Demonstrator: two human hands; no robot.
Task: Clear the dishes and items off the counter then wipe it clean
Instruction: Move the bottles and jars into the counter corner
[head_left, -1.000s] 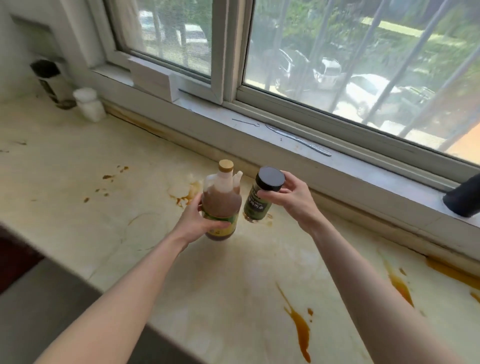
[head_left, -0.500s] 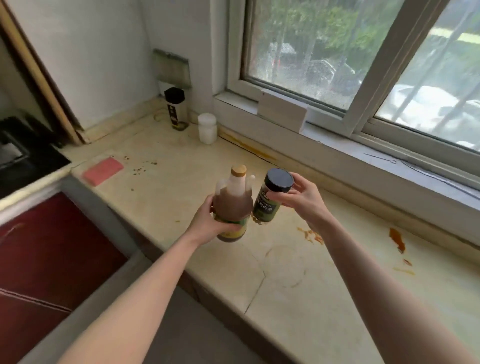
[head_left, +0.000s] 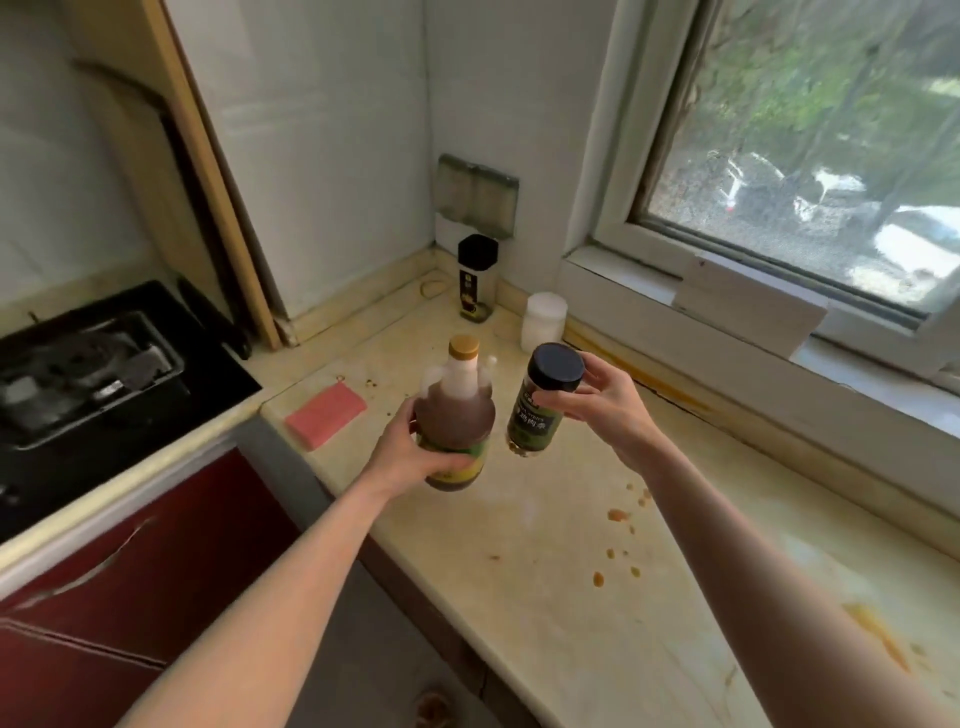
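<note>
- Broadly, the table (head_left: 545, 597) is pale, glossy stone, spotted with orange-brown drips to the right of the bottle.
- Left of the bottle sits a black gas stove (head_left: 88, 384).
- Jug-shaped and clear, with a tan cap, the bottle (head_left: 454, 421) holds brown liquid up to its shoulder; the left hand (head_left: 410, 457) has its grip wrapped round the lower body, above the table.
- Just right of the bottle, a tilted cylindrical jar (head_left: 540, 410) with a black lid and green label is pinched below the lid by the right hand (head_left: 608, 410).
- Left of the bottle lies a flat pink sponge (head_left: 325, 415).
- Beyond the bottle stand a dark-capped container (head_left: 476, 278) and a squat white tub (head_left: 544, 322).
</note>
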